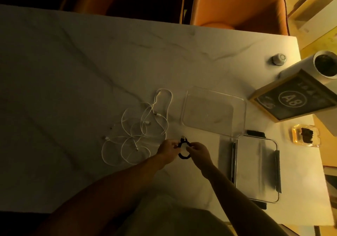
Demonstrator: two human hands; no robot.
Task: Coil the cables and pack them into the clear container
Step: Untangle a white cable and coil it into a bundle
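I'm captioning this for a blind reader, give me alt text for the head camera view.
Both hands, left hand and right hand, hold a coiled black cable above a marble table. Loose white cables lie left; an empty clear container and its lid sit right.

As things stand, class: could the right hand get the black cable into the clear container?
Probably yes. The right hand grips the black cable with the left hand; the clear container sits open just beyond, nothing between.
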